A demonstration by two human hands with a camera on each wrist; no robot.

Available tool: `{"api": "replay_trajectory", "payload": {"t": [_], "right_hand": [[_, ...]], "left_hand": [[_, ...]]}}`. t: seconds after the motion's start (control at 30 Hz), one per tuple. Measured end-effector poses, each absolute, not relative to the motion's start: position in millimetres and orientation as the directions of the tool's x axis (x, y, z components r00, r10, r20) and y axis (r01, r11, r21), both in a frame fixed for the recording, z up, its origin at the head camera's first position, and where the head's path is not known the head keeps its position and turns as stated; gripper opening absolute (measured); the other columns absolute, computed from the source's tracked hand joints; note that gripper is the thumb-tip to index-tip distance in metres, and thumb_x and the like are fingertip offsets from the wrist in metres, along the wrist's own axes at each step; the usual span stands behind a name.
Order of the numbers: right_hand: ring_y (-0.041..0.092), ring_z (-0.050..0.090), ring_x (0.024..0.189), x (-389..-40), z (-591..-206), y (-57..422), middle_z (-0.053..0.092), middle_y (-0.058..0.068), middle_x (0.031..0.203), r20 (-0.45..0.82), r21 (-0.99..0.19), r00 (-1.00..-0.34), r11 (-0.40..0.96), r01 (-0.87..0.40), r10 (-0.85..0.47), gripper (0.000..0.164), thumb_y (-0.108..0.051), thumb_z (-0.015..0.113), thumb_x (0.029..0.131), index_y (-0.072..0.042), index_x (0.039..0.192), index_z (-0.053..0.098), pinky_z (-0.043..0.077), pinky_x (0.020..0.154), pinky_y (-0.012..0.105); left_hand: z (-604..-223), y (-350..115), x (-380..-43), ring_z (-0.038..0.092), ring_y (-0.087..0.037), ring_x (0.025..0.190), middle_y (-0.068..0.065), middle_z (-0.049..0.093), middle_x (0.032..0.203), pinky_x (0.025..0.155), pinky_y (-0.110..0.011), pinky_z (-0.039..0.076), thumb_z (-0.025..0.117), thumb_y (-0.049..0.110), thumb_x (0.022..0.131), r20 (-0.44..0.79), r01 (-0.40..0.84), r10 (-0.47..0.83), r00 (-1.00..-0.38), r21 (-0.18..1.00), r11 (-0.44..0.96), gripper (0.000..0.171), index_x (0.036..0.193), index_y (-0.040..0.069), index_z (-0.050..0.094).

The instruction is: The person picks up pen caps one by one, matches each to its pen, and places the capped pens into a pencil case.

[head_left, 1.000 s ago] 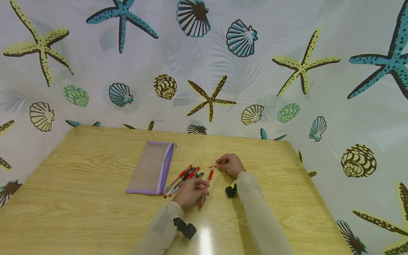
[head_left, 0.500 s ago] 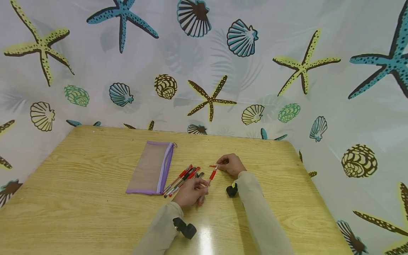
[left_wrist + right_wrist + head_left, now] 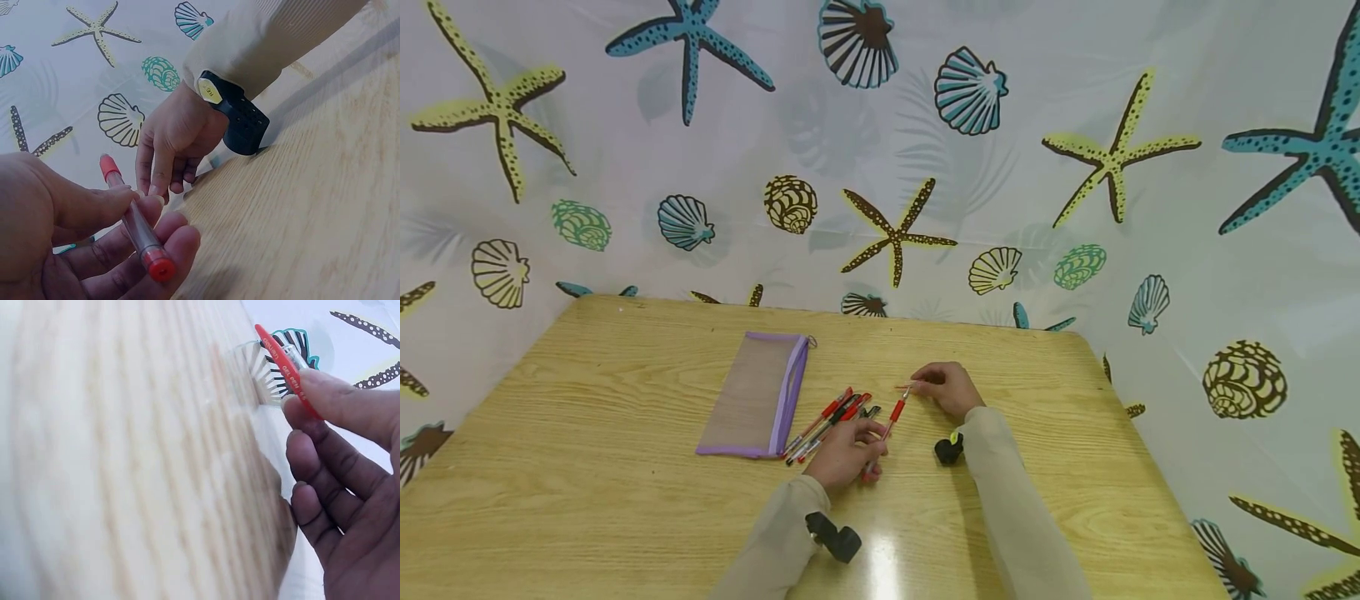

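Observation:
My left hand point(image 3: 842, 457) pinches a clear-barrelled red gel pen point(image 3: 897, 411) between thumb and fingers. In the left wrist view, the pen's red end plug point(image 3: 161, 269) points toward the camera and its red grip is at the far end. Opposite, my right hand point(image 3: 949, 390) pinches a red pen cap point(image 3: 284, 365) with "GEL PEN" lettered along its clip. Uncapped, the pen's tip points up at the right fingers, close to the cap; whether they touch I cannot tell. Several red and black pens point(image 3: 827, 423) lie beside the left hand.
A mesh zip pouch point(image 3: 751, 392) with purple edging lies flat left of the pens. Both are on a wooden table point(image 3: 587, 467). Behind it hangs a cloth point(image 3: 737, 142) printed with starfish and shells. Each wrist carries a black camera point(image 3: 835, 537).
The pen's tip has shifted slightly right and up toward the right fingers, and its lower end has drawn in under the left hand. The loose pens and pouch have stayed put.

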State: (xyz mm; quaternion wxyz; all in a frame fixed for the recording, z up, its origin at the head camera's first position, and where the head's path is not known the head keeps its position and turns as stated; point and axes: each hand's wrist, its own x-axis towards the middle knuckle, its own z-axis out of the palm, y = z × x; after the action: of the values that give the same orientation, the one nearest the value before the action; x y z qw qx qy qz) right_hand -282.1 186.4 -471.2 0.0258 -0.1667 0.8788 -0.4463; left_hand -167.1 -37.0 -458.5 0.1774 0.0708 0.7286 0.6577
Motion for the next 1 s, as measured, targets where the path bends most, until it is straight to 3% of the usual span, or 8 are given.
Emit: {"api": "replay_trajectory", "payload": {"t": [0.2,0.47,0.63,0.83,1.0], "right_hand": [[0.021,0.064,0.093,-279.3,-473.2,189.1,0.071,0.010,0.102,0.089,-0.834,-0.960,0.507,-0.217,-0.264,0.020,-0.015,0.068,0.091,-0.003,0.104,0.074,0.051,0.083,0.036],[0.022,0.066,0.078,-271.4,-477.8,191.5,0.071,0.013,0.092,0.078,-0.896,-0.981,0.420,-0.148,-0.180,0.020,-0.010,0.072,0.086,0.003,0.101,0.069,0.051,0.063,0.028],[0.023,0.068,0.079,-264.1,-478.6,192.7,0.072,0.011,0.093,0.099,-0.938,-0.987,0.320,-0.134,-0.123,0.025,-0.012,0.073,0.086,0.005,0.104,0.071,0.056,0.069,0.031],[0.015,0.065,0.078,-255.7,-472.9,190.9,0.071,0.009,0.096,0.118,-0.960,-0.990,0.245,-0.132,-0.073,0.032,-0.014,0.070,0.089,0.007,0.113,0.068,0.055,0.077,0.036],[0.013,0.064,0.078,-247.9,-461.5,186.9,0.071,0.009,0.095,0.124,-0.974,-0.988,0.177,-0.140,-0.094,0.035,-0.013,0.068,0.090,0.012,0.116,0.064,0.052,0.084,0.046]], "left_hand": [[-459.7,-38.2,-168.0,0.063,-0.015,0.060,-0.013,0.063,0.089,0.056,-0.032,0.056,0.059,0.004,0.095,-0.158,-0.113,0.327,-0.932,0.982,0.153,0.024,0.117,-0.005,0.059],[-461.3,-37.2,-168.5,0.063,-0.014,0.060,-0.012,0.064,0.089,0.056,-0.030,0.056,0.059,0.003,0.095,-0.192,-0.149,0.308,-0.932,0.976,0.156,0.023,0.116,-0.004,0.060],[-463.3,-37.2,-169.0,0.063,-0.014,0.061,-0.013,0.064,0.089,0.056,-0.030,0.056,0.059,0.003,0.095,-0.193,-0.151,0.309,-0.931,0.976,0.155,0.022,0.116,-0.004,0.060],[-464.6,-37.1,-168.8,0.063,-0.013,0.061,-0.011,0.064,0.086,0.056,-0.031,0.056,0.058,0.002,0.095,-0.184,-0.141,0.300,-0.936,0.977,0.161,0.022,0.116,-0.004,0.060],[-465.6,-37.6,-169.1,0.064,-0.014,0.060,-0.012,0.066,0.087,0.056,-0.031,0.057,0.058,0.002,0.095,-0.171,-0.121,0.306,-0.937,0.977,0.176,0.022,0.116,-0.004,0.061]]}}
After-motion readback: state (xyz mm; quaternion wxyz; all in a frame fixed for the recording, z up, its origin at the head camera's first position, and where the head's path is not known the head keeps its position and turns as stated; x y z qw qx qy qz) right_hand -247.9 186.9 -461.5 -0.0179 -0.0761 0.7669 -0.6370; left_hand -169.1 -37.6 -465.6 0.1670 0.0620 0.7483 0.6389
